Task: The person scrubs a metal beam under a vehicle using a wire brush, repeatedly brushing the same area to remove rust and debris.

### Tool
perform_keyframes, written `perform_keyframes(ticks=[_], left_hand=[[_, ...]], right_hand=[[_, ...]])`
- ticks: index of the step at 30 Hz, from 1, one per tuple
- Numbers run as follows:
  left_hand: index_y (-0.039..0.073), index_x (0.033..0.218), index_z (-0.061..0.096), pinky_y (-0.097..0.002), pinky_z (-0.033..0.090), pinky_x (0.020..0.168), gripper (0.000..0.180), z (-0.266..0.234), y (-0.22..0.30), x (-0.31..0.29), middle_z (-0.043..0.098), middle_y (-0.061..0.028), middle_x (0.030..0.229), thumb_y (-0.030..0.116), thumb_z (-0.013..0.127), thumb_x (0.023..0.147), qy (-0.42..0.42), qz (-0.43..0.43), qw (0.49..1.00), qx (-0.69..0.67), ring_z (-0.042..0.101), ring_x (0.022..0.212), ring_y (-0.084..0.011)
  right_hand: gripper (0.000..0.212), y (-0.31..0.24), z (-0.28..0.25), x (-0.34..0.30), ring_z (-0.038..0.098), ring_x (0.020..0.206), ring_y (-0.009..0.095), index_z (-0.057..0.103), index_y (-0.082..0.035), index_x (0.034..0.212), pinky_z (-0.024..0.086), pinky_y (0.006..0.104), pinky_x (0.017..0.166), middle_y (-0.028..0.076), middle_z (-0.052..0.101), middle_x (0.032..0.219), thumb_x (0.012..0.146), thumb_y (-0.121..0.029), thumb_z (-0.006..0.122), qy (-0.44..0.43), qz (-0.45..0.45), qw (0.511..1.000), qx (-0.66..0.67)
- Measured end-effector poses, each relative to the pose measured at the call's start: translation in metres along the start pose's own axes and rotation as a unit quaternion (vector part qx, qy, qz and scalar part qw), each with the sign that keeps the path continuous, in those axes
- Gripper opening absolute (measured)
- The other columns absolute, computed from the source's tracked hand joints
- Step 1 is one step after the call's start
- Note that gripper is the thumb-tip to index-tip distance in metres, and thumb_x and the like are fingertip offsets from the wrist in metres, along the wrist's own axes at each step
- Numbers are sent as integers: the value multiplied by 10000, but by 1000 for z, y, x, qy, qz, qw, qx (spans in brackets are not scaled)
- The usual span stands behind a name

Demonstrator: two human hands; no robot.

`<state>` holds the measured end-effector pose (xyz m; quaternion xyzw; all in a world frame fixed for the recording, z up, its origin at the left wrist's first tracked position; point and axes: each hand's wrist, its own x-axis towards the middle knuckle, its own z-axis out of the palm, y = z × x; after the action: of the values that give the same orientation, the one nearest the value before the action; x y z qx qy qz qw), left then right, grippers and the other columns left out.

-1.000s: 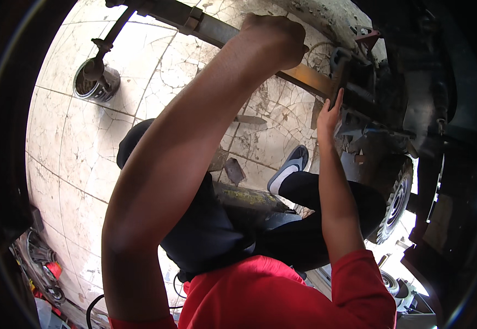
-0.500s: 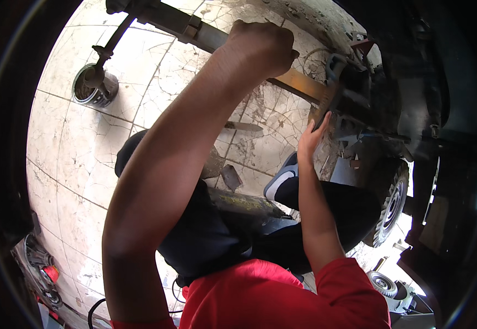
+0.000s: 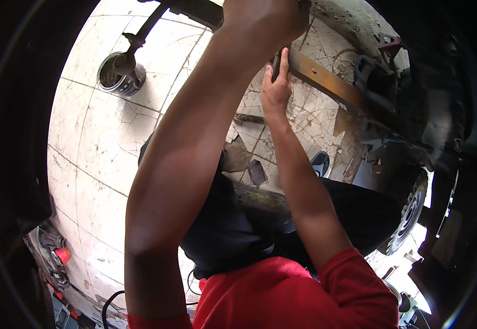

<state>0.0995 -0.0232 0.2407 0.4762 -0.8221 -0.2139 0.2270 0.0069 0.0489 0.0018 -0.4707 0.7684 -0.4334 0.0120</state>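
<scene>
Right hand (image 3: 277, 97) had shifted leftward along the metal beam (image 3: 334, 85), near the left hand (image 3: 266, 21); thumb and fingers held a dark narrow piece (image 3: 276, 66) at the beam's edge. Left hand curled at top of view; could not tell what it gripped. Further out: open can (image 3: 129, 86) on cracked tiles (image 3: 107, 126), wheel (image 3: 410, 215) far right

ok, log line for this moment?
left hand: curled over long orange-brown metal bar, grip hidden; right hand: at narrow dark strip, hold unclear; round dark can: on cracked pale tiles
</scene>
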Motion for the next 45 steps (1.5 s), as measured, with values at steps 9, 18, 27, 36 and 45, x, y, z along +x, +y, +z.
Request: perform_keyframes(ticks=[9,18,27,36,45], left_hand=[[36,1129,666,-439,522,886,380,-30,-19,-9,697,-206,1042,352,564,947,42,-42,998,-29,668,995,-356],[-14,1063,658,-451,529,847,371,-25,-33,-14,690,-243,963,327,581,939,96,28,994,-30,671,935,-386],[-17,1061,658,-451,538,826,372,-19,-23,-7,695,-236,955,326,570,947,80,8,994,-78,678,913,-383],[46,1115,670,-456,537,835,348,-13,-17,1,703,-214,960,328,566,941,59,2,997,-46,679,932,-369],[53,1107,669,-448,539,827,337,-9,-13,1,705,-203,948,327,563,941,56,9,998,-36,681,923,-363]], right_hand=[[645,-1,-27,-46,609,1112,425,261,-252,1540,526,466,902,280,589,1241,976,-162,563,-60,41,997,-7],[695,7,-18,-50,651,921,453,238,-291,1539,565,500,733,257,616,1058,956,-171,596,-40,8,999,-29],[699,16,-30,-49,642,805,426,241,-310,1542,547,497,677,221,596,975,956,-172,596,-64,-25,997,-45],[718,-6,-23,-12,621,646,329,228,-334,1541,555,464,594,155,544,874,954,-183,612,-145,-56,984,-86],[709,8,-39,-57,643,722,366,272,-311,1534,553,464,630,170,563,890,939,-150,621,-109,-34,993,-34]])
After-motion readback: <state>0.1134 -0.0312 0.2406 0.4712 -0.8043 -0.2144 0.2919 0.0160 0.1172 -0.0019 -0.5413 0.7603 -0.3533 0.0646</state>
